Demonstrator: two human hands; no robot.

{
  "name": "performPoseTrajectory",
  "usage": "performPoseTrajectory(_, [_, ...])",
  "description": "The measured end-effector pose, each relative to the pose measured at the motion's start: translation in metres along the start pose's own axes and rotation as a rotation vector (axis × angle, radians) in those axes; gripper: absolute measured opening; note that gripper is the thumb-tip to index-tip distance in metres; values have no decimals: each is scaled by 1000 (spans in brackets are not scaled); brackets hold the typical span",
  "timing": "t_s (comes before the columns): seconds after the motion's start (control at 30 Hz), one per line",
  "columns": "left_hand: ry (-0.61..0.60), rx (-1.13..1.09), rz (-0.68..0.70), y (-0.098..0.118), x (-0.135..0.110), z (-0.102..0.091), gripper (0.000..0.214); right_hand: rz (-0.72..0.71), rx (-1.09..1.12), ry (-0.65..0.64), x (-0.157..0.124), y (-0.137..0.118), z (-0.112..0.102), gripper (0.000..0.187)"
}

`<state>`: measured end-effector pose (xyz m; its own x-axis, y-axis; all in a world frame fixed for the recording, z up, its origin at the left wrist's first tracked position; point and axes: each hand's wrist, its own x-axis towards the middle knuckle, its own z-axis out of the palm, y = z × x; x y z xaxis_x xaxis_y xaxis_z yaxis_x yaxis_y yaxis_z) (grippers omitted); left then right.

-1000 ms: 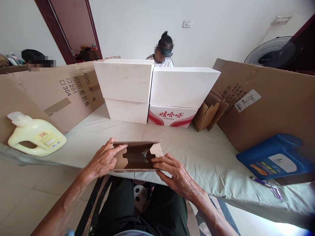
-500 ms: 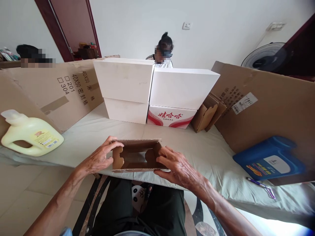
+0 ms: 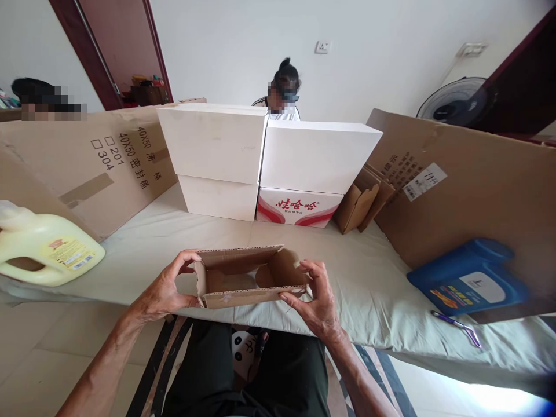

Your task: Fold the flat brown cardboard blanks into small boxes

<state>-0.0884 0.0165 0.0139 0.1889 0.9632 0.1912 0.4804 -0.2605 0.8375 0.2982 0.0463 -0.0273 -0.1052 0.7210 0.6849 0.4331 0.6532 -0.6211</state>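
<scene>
A small brown cardboard box [image 3: 249, 297] with an open top sits at the table's near edge, above my lap. My left hand [image 3: 161, 291] grips its left end, thumb at the near corner and fingertips at the far one. At the opposite end, my right hand [image 3: 320, 310] has its thumb on the near wall's rim and its fingers curled by the right end. A lighter patch shows on the floor inside; I cannot make out what it is.
Stacked white boxes [image 3: 212, 145] and a red-and-white box [image 3: 299, 207] stand behind. Folded cardboard [image 3: 358, 202] leans beside them. Large cartons [image 3: 125, 191] [image 3: 469, 191] flank the table. A yellow jug [image 3: 56, 249], blue bottle [image 3: 473, 284] and purple tool [image 3: 460, 325] lie nearer. A person [image 3: 284, 87] is behind.
My right hand has drawn back from inside the box to its right end. The left end flap now stands up against my left hand. The view has shifted slightly right.
</scene>
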Motion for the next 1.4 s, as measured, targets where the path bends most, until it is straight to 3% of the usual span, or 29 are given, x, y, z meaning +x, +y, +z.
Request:
performPoseTrajectory(0.07, [66,-42,-15,-7,-1,4,74,125,137,29,-2,7,5,78])
performPoseTrajectory(0.13, [122,-80,-15,-11,0,6,78,217,237,-77,0,14,7,85])
performPoseTrajectory(0.23, [180,-138,-7,-12,7,8,80,280,309,-341,12,21,5,65])
performPoseTrajectory(0.3, [183,-201,-6,-10,14,6,82,287,339,-388,21,23,5,54])
performPoseTrajectory(0.47, [207,-395,9,-11,31,0,87,279,331,-351,36,17,9,50])
performPoseTrajectory(0.67, [232,-451,-15,-14,43,-2,88,370,439,-339,31,21,19,67])
performPoseTrajectory(0.87, [353,-416,15,-13,60,-4,82,482,533,-314,32,30,29,70])
performPoseTrajectory(1.1, [515,-224,12,-17,75,-2,83,577,676,-373,33,22,41,64])
performPoseTrajectory(1.27, [561,-97,-89,-15,75,-1,107,682,772,-339,23,28,50,63])
performPoseTrajectory(1.4, [504,-144,-176,-16,70,1,121,739,784,-260,20,39,59,63])
